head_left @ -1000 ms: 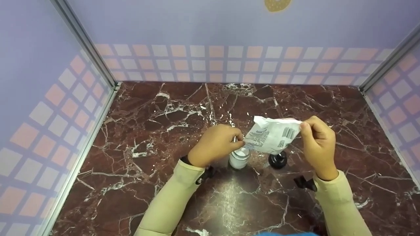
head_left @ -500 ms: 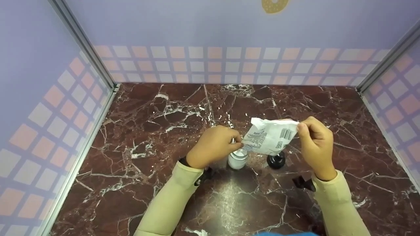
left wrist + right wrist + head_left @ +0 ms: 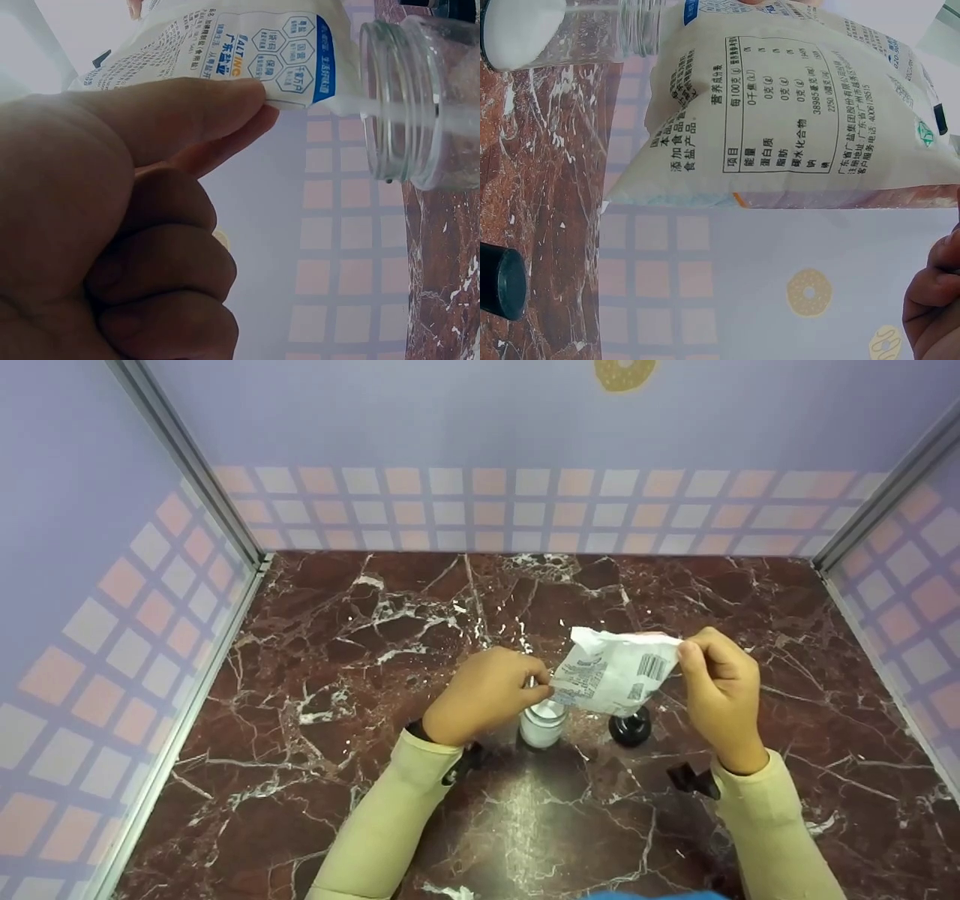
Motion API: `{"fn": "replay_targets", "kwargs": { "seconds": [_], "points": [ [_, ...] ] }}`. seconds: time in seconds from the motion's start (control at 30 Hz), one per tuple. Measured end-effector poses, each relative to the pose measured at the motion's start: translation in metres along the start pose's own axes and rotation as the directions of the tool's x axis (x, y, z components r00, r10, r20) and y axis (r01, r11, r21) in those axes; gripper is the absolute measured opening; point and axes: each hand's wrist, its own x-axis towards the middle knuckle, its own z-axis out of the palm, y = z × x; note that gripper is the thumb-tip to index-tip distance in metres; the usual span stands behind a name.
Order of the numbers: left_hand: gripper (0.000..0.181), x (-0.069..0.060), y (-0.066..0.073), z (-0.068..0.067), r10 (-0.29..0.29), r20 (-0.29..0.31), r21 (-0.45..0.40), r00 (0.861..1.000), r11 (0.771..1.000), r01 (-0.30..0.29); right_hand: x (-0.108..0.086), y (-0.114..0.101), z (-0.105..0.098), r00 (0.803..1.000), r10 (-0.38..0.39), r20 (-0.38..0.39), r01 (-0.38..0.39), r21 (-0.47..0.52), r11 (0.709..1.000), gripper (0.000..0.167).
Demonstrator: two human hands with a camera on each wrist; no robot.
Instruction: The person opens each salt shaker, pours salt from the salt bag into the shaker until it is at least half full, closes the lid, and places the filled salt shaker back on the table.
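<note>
A white printed salt bag (image 3: 622,671) is held tilted above an open glass jar (image 3: 541,727). My left hand (image 3: 487,690) pinches the bag's lower corner between thumb and forefinger, the other fingers curled in. At the opposite upper end, my right hand (image 3: 724,690) grips the bag's edge. In the left wrist view, a thin white stream (image 3: 346,106) runs from the bag's corner into the mouth of the glass jar (image 3: 420,142). White salt (image 3: 525,26) lies heaped at the jar's bottom in the right wrist view.
To the right of the jar stands a round black object with a knob (image 3: 630,729), partly behind the bag. White specks (image 3: 517,630) dot the dark red marble-patterned table (image 3: 360,810) beyond the jar. Lilac checkered panels (image 3: 450,450) enclose the back and sides.
The head view shifts very slightly. Both hands keep the bag tilted over the jar in nearly the same place.
</note>
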Motion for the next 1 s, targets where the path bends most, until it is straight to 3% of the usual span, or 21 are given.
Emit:
{"fn": "replay_targets", "kwargs": {
  "seconds": [0.43,0.73,1.0],
  "points": [
    [0.015,0.0010,-0.0002,-0.0009,-0.021,0.040,0.007,0.999,1.000,0.021,-0.0017,0.0023,0.0019,0.999,-0.007,0.033,0.006,0.029,1.000,0.023],
    [0.015,0.0014,0.0002,-0.0028,-0.015,0.022,0.039,1.000,0.999,0.014,-0.0011,-0.0003,0.0035,1.000,-0.012,0.026,0.011,0.037,0.999,0.025],
    [0.014,0.0003,-0.0007,-0.0011,0.000,0.024,0.002,1.000,1.000,0.000,-0.0025,0.0011,0.0027,0.999,-0.028,0.025,0.027,0.027,0.999,0.026]
  ]
}}
